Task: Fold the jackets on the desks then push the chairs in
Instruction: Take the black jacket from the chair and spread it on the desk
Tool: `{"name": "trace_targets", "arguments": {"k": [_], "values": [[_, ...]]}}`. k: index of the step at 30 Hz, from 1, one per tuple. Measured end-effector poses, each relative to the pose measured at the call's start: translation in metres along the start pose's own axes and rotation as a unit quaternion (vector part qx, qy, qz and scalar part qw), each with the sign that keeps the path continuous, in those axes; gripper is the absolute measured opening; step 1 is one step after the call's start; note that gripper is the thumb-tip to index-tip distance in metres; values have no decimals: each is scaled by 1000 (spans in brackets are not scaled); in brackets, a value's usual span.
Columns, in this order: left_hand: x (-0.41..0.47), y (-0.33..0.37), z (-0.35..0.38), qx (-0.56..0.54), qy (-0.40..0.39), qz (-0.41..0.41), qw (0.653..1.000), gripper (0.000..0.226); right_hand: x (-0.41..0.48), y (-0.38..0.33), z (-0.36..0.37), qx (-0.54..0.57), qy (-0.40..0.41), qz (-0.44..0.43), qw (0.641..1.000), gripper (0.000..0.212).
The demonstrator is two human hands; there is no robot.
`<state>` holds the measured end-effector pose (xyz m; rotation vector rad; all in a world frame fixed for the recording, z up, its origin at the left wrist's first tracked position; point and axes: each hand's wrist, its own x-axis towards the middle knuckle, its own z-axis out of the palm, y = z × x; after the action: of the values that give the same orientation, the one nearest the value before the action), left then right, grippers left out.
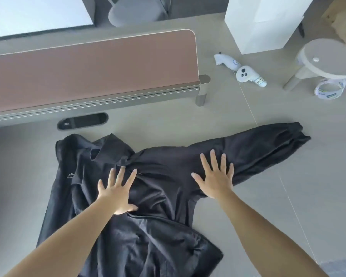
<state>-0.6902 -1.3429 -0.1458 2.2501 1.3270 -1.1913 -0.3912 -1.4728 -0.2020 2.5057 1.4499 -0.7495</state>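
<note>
A black jacket [158, 196] lies spread on the grey desk [268, 196], collar toward the divider, one sleeve [268, 144] stretched out to the right. My left hand [116, 190] lies flat on the chest of the jacket, fingers straight and spread. My right hand [216, 176] presses flat near the shoulder where the right sleeve begins. Neither hand grips the cloth. A grey round chair [134, 11] stands behind the divider at the top.
A brown divider panel [88, 70] runs along the back of the desk, with a dark cable slot [82, 120] in front of it. Two white controllers [242, 68] lie at the back right. A round stand [328, 60], a tape roll [330, 88] and a white box [264, 21] stand further right.
</note>
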Motion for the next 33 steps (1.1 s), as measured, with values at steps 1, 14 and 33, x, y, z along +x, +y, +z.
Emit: {"name": "trace_targets", "arguments": {"k": [1,14,33], "values": [[-9,-5,9,-19,1,-7,1000,113,3,2,-5,11,-12,31,999,81],[-75,-13,66,-167,9,67,984,41,-143,-57,49,31,64,-104,992,37],[-114,-53,115,-453,55,131,880,59,-361,-206,81,243,-110,-69,961,42]]}}
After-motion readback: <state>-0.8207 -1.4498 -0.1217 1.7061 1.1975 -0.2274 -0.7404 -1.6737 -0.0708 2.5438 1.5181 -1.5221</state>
